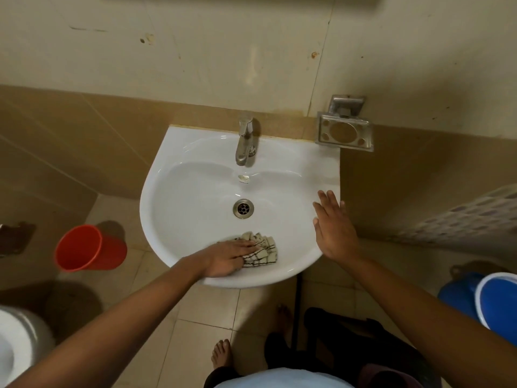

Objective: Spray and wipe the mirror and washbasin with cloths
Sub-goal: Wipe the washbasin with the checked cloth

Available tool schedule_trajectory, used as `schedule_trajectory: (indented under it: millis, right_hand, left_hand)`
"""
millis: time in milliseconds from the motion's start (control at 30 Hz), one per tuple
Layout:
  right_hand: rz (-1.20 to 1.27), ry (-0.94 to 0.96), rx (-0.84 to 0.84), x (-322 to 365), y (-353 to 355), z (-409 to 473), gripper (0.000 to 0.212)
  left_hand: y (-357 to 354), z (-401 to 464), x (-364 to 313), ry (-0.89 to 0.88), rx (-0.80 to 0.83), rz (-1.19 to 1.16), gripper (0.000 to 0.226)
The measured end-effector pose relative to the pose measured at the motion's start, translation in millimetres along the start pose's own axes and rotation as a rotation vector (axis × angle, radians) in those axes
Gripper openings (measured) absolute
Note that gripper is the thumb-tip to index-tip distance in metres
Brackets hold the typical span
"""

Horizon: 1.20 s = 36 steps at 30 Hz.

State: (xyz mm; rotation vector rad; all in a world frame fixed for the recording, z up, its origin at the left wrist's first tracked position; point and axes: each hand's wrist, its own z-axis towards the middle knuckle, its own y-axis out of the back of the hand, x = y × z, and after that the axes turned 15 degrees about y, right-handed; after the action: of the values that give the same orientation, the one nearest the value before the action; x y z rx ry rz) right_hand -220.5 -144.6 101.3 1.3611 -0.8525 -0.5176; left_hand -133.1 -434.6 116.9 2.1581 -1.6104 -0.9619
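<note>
Two hands are at the washbasin point(195, 152), and only one of them is working. My left hand point(228, 259) lies flat on a checked cloth point(264, 252), fingers together and pressing it down against the near inner slope of the bowl, lower centre of the frame; it is pressing, not pinching. My right hand point(334, 229) rests open, fingers spread, on the right rim, holding nothing and, I judge, bracing me.

To do this wipe well, I would keep the palm flat so the whole cloth stays in contact, then sweep along the curve of the bowl toward the drain point(243, 208) at centre frame, rather than scrubbing in one spot. The folded edge toward the right looks bunched, so I would spread it before the next pass. The area round the tap point(244, 144), in the upper middle, and the back ledge look harder to reach and need a fingertip under the cloth.

No spray bottle shows anywhere in view, and the mirror is barely visible at the top edge, so I cannot tell its condition.
</note>
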Motion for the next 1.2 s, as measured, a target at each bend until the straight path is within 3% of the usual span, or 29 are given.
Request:
schedule_trajectory:
  millis: [200,367,467,633,800,933,1100,1200]
  right_hand:
    - [-0.038,-0.058,0.008,9,4,-1,0.048]
    - [-0.038,-0.128,0.016,26,3,-10,0.050]
    - [-0.046,-0.153,0.007,43,0,-20,0.049]
    - [-0.033,-0.188,-0.044,86,-9,-32,0.048]
    - [0.068,-0.109,-0.112,142,-10,-49,0.049]
    - [0.318,-0.132,-0.162,192,11,-59,0.049]
    - [0.620,-0.210,-0.351,245,36,-71,0.049]
    - [1.044,-0.408,-0.541,261,49,-76,0.057]
  left_hand:
    - [22,-25,69,0.129,-0.093,0.293,0.084]
    - [15,-45,74,0.094,-0.143,0.281,0.119]
    - [8,-56,64,0.050,-0.151,0.283,0.113]
    - [-12,-62,49,-0.063,-0.288,0.324,0.082]
    - [-3,-85,43,-0.057,-0.172,-0.049,0.057]
    - [17,-106,34,-0.071,-0.110,-0.308,0.025]
    - [37,-132,26,-0.108,-0.077,-0.746,0.045]
    - [41,-146,22,-0.206,0.044,-0.868,0.027]
